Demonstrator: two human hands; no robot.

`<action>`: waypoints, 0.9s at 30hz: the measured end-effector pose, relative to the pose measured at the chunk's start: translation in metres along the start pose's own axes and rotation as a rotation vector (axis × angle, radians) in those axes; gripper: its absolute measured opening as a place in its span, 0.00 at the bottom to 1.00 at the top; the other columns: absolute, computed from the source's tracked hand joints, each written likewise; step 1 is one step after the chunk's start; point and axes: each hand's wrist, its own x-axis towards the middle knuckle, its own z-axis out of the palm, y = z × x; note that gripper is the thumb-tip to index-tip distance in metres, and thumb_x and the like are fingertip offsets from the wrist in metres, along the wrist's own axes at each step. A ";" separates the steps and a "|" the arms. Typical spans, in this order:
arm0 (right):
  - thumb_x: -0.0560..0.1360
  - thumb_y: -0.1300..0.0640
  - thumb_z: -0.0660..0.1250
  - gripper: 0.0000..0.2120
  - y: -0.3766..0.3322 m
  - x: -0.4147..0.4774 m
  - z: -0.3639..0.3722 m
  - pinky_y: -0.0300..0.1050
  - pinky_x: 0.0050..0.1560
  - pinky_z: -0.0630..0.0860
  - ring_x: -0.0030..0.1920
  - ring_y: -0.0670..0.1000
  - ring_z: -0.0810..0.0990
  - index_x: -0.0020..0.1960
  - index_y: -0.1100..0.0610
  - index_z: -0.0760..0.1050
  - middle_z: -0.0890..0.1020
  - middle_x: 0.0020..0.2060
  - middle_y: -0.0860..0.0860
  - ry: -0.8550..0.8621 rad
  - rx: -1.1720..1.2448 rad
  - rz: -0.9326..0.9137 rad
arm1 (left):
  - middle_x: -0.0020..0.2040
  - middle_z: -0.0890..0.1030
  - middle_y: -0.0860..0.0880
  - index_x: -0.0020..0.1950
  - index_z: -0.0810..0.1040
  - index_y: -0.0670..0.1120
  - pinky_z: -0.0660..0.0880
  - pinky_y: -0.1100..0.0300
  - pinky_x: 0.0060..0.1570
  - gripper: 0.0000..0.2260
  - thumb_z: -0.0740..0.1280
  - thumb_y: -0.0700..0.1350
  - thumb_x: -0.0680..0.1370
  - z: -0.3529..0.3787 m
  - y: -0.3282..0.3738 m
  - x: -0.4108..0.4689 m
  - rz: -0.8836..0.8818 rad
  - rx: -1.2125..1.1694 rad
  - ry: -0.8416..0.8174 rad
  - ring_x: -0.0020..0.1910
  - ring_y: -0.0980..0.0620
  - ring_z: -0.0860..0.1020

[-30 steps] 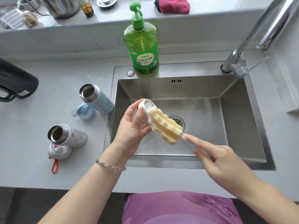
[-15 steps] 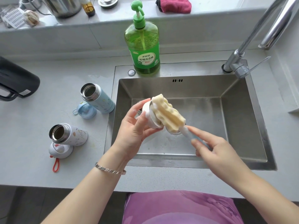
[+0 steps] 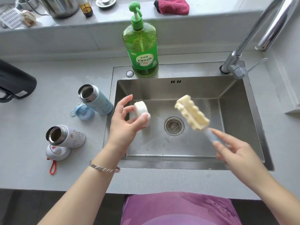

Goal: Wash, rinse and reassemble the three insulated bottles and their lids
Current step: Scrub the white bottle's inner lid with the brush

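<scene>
left grip [image 3: 125, 125] holds the white lid [image 3: 141, 113] over the left part of the sink [image 3: 235, 114]. the thumb and lower fingers pinch its sudsy rim, and the forefinger stands up straight and free. right grip [image 3: 233, 153] pinches the pale handle of the sponge brush [image 3: 191, 112] between thumb and fingertips. that hand is blurred, so the finer lie of its fingers cannot be told.

half a second ago the yellow sponge head was pressed against the lid, right at the left grip. now the two are well apart. the brush has swung out to the right and hangs tilted above the drain [image 3: 174, 126], its head pointing up and to the left. the lid sits alone in the left grip, turned edge-on.

on the bench [image 3: 32, 114] left of the sink, the blue bottle [image 3: 95, 99] stands open-mouthed with the blue lid [image 3: 83, 111] just beside it. nearer, the white bottle [image 3: 65, 136] stands open too, its white cap [image 3: 56, 151] with a red loop touching its near side. all four have kept their places. the green soap bottle [image 3: 141, 46] stands on the sink's back rim.
</scene>
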 end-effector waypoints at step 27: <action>0.77 0.57 0.61 0.20 0.001 -0.007 0.021 0.42 0.33 0.66 0.29 0.51 0.71 0.55 0.29 0.71 0.79 0.32 0.58 -0.110 -0.153 -0.121 | 0.38 0.84 0.52 0.62 0.69 0.47 0.80 0.55 0.48 0.29 0.73 0.31 0.65 0.016 0.007 -0.020 -0.126 -0.249 -0.101 0.40 0.55 0.82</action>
